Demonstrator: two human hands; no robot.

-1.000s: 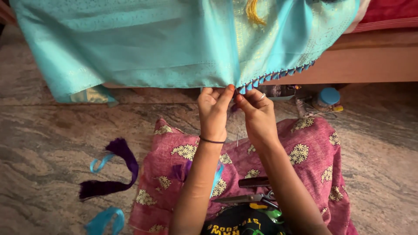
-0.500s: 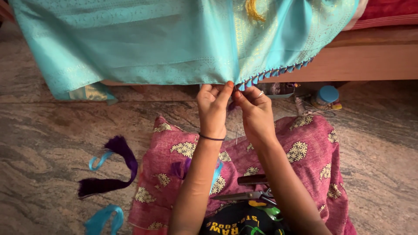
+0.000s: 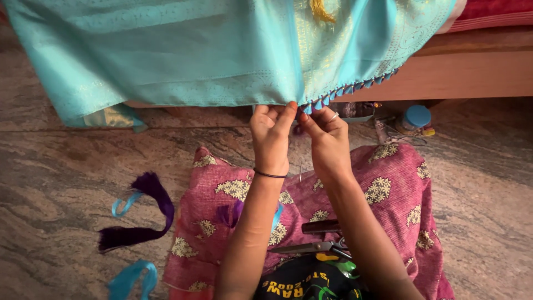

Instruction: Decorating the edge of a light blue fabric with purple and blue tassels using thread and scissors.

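Your left hand (image 3: pixel 270 133) and right hand (image 3: pixel 327 136) pinch the lower edge of the turquoise sari (image 3: pixel 194 61), fingers closed beside the tassel row (image 3: pixel 350 89). Keep that hem taut between both hands; scissors (image 3: pixel 311 247) lie just below your wrists.

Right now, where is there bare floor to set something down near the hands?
Bare stone floor lies left of the pink cloth, above the purple thread bundle, and again at far right. It is crowded under the turquoise fabric edge by both hands, near the blue-lidded jar, and around the scissors.
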